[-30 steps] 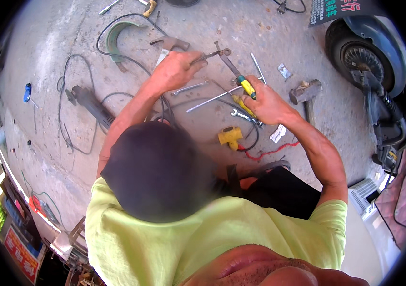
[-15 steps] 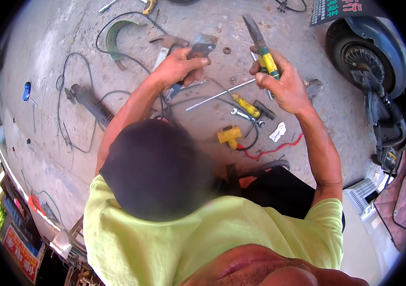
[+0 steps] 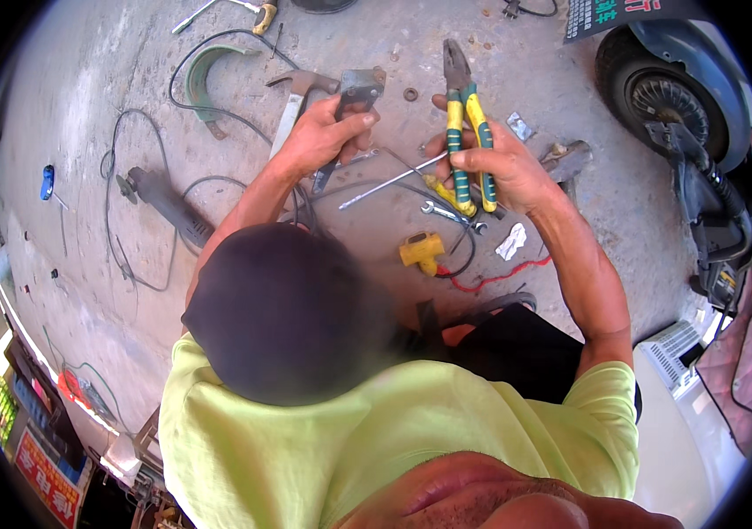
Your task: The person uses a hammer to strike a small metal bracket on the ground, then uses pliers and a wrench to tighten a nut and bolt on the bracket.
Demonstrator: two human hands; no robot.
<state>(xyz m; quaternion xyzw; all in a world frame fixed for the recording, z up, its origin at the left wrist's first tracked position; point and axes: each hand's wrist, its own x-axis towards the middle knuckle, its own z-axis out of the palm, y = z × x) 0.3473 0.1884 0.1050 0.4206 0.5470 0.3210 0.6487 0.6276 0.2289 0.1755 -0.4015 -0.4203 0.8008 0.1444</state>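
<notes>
My left hand is closed around a flat, dark metal bracket with holes, which sticks up past the fingers. In my right hand is a pair of pliers with yellow and green handles. Their jaws point away from me, and the handles stand slightly apart. Beside the left hand lies a claw hammer. A screwdriver with a yellow handle lies below the right hand, its handle partly hidden by the pliers. Close to it is a wrench.
An angle grinder and its cord lie left, near a green curved band. A yellow T-shaped piece with red cord and crumpled white paper lie near me. A scooter wheel stands right. Far left is a blue-handled screwdriver.
The pliers have turned more upright, come nearer to me, and their handles have spread apart. My left hand, still holding the bracket, has shifted slightly left and nearer.
</notes>
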